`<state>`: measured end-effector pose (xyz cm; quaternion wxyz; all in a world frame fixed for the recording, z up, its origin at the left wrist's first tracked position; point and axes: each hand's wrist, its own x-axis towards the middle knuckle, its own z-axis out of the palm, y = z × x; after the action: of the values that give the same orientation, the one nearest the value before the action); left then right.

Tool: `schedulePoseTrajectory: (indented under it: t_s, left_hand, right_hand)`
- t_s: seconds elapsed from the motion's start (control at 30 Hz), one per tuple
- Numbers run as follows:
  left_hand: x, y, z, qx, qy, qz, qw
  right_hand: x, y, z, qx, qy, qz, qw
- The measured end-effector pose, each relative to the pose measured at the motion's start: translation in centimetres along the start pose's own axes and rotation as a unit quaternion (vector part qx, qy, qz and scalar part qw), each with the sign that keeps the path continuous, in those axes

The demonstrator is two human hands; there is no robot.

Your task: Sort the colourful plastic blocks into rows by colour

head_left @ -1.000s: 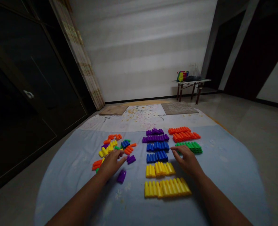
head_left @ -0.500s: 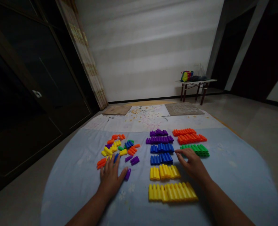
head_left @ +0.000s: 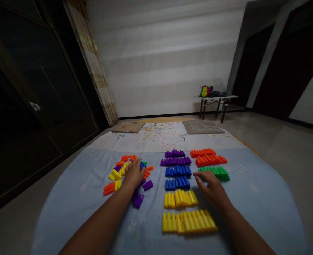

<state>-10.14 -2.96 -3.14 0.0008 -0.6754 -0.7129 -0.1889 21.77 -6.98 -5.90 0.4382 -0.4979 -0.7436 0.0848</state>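
My left hand point(head_left: 133, 173) reaches over the loose pile of bullet-shaped plastic pieces, its fingers bent down and closed at the blue pieces point(head_left: 143, 165); the fingertips are partly hidden. Around it lie yellow pieces point(head_left: 116, 174), orange pieces point(head_left: 109, 188) and purple pieces point(head_left: 138, 200). My right hand point(head_left: 211, 185) hovers at the right end of the blue rows point(head_left: 178, 171), index finger and thumb a little apart, nothing visible between them. Just beyond its knuckles is the green row point(head_left: 220, 173). Nearer me lie two yellow rows point(head_left: 189, 222).
Purple rows point(head_left: 175, 161) and orange rows point(head_left: 210, 159) lie farther back on the cloth-covered table point(head_left: 254, 212). Two flat boards point(head_left: 202, 127) rest at its far end. A small side table point(head_left: 216, 97) with bags stands by the wall.
My left hand has moved forward and right, from the near edge of the pile to the blue pieces. Purple pieces near it have shifted. My right hand stays beside the blue rows.
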Motion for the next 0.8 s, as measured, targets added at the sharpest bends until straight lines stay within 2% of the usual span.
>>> schedulePoseTrajectory:
  t_s: [0.1,0.23,0.37,0.5,0.63,0.8]
  left_hand:
    - [0.9,-1.0,0.0,0.000,-0.019,0.000,1.000]
    - [0.2,-0.7,-0.5,-0.013,-0.011,0.013,1.000]
    - [-1.9,1.6,-1.0,-0.048,-0.025,0.069,0.996]
    - [-3.9,4.4,-0.3,-0.132,-0.104,0.149,0.974]
    - [-4.7,6.3,0.3,-0.175,-0.154,0.158,0.960]
    - [-4.4,7.2,0.4,-0.215,-0.165,0.162,0.949]
  right_hand:
    - [0.1,0.1,0.0,-0.001,0.003,0.002,1.000]
    - [0.2,-0.1,-0.1,-0.002,0.000,0.008,1.000]
    - [0.3,-0.4,-0.3,-0.001,-0.005,0.011,1.000]
    - [0.2,-0.5,-0.2,0.000,-0.002,0.017,1.000]
    - [0.3,-0.4,-0.3,0.002,0.001,0.020,1.000]
    - [0.3,-0.3,-0.2,0.009,0.003,0.022,1.000]
